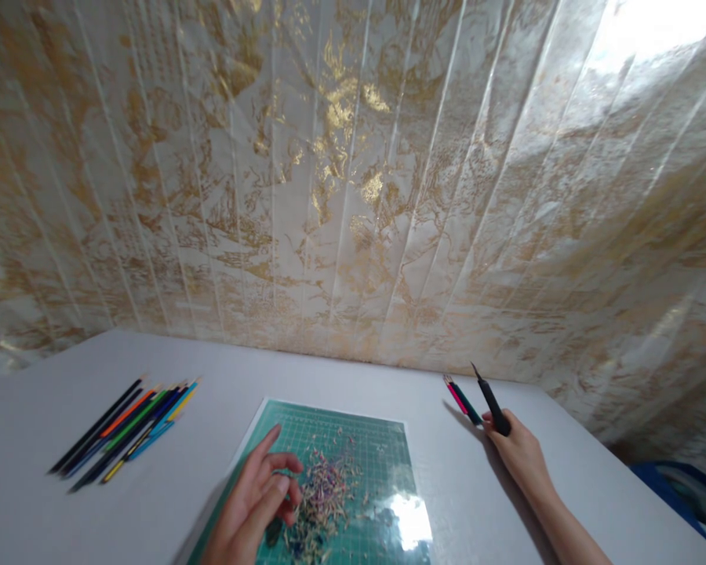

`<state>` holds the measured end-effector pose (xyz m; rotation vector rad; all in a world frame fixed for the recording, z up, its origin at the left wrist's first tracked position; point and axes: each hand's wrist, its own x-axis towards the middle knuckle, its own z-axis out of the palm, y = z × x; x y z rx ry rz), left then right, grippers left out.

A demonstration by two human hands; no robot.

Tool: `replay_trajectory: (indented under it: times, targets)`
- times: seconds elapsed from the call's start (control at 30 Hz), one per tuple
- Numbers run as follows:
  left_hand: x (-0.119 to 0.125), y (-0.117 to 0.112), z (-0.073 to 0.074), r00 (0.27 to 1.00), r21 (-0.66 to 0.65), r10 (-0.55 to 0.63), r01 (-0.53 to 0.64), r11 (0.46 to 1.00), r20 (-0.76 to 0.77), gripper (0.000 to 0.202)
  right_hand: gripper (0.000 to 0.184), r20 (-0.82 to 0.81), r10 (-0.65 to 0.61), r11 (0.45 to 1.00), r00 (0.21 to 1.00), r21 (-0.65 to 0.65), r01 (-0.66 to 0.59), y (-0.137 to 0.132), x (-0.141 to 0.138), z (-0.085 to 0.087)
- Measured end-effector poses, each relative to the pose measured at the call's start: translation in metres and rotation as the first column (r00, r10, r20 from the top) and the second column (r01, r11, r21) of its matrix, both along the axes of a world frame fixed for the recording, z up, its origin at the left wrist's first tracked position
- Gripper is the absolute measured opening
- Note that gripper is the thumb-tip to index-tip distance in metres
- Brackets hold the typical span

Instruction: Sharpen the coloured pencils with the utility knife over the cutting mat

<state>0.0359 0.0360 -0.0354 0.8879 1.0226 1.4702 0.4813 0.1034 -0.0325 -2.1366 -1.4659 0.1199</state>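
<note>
My right hand (514,447), at the right of the table, is closed around a black-handled craft knife (492,402) with its thin blade pointing up and away. Its fingertips are at the near end of a dark green pencil (466,402); whether they touch it I cannot tell. A pink pencil (456,396) lies alongside. Over the left part of a green cutting mat (382,439), my left hand (262,494) hovers with the index finger stretched and the others loosely bent, nothing visible in it. Beside it is a heap of pencil shavings (323,502). Something dark (274,532) shows below the thumb.
Several coloured pencils (132,428) lie in a loose bunch at the left of the white table (212,369). A gold-patterned curtain (341,196) hangs along the table's back edge. Blue fabric (676,490) is at the far right, off the table.
</note>
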Motion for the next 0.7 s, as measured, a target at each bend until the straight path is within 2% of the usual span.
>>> replay_trajectory:
  times: [0.27,0.47,0.6,0.7]
  targets:
    - [0.002,0.001,0.001,0.999,-0.009,0.03,-0.029,1.0,0.027,0.086,0.032,-0.074,-0.023,0.995,0.997,0.096,0.03,0.0,0.001,-0.01]
    - [0.002,0.001,0.001,1.0,-0.011,0.026,-0.026,1.0,-0.008,0.086,0.033,-0.18,-0.075,0.986,0.981,0.135,0.1,-0.006,0.0,-0.013]
    - [0.002,0.001,0.001,1.0,-0.009,0.023,-0.023,1.0,-0.009,0.083,0.032,-0.229,-0.059,0.988,0.972,0.123,0.089,-0.01,-0.013,-0.008]
    - [0.001,0.0,0.001,1.0,0.009,0.001,0.0,1.0,-0.024,0.073,0.031,-0.266,-0.002,0.992,0.964,0.124,0.036,-0.017,-0.033,-0.002]
